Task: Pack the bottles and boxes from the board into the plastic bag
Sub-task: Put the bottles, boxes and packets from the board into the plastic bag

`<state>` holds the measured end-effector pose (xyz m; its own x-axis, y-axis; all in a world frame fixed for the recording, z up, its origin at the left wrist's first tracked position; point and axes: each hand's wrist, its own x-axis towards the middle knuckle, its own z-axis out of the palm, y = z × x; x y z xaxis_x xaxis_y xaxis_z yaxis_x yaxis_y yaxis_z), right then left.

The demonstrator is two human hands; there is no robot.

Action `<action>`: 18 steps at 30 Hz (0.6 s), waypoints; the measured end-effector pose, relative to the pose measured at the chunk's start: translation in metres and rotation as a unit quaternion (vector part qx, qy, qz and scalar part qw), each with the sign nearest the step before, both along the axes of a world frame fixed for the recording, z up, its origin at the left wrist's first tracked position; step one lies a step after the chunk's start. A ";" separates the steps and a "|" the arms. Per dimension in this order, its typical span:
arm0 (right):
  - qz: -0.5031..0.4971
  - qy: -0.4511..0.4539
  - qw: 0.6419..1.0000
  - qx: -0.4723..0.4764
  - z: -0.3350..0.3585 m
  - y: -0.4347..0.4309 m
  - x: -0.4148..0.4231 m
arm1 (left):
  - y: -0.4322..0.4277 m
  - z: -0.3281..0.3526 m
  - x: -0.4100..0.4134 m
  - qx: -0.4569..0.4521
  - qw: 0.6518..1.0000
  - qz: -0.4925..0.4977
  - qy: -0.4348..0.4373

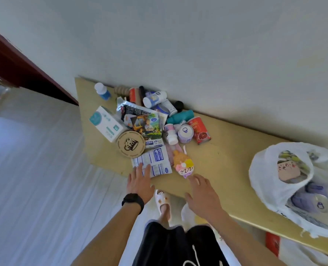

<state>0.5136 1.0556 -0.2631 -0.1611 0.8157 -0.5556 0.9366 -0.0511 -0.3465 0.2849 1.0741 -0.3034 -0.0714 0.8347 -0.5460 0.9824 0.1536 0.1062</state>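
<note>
A pile of bottles, cans and boxes lies on the wooden board [226, 156] by the wall. Nearest me are a white-and-blue flat box [155, 162] and an ice-cream-shaped bottle [183, 165]. My left hand [140, 181] is open, its fingertips on the flat box's near edge. My right hand [202, 191] is open, with fingertips just short of the ice-cream bottle. The white plastic bag [270, 173] stands open at the board's right end, with purple cans and a small pink box inside.
Further back in the pile are a round cork box [130, 144], a white tissue box [106, 122], a red can [199, 130], a teal bottle [181, 117] and a blue-capped bottle [102, 91]. The wall runs behind the board. My slippered feet stand under its near edge.
</note>
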 end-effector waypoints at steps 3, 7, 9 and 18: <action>0.013 -0.039 0.999 0.033 -0.008 0.043 -0.028 | 0.019 -0.012 -0.012 -0.013 1.000 -0.024 0.000; 0.004 -0.080 0.997 -0.007 -0.029 0.079 -0.053 | 0.034 -0.027 -0.017 -0.017 0.998 -0.055 -0.012; -0.006 -0.107 0.994 -0.029 -0.038 0.087 -0.062 | 0.037 -0.032 -0.018 -0.021 0.998 -0.066 -0.014; -0.002 -0.093 0.994 -0.052 -0.033 0.073 -0.038 | 0.046 -0.019 -0.029 -0.024 0.993 -0.093 -0.063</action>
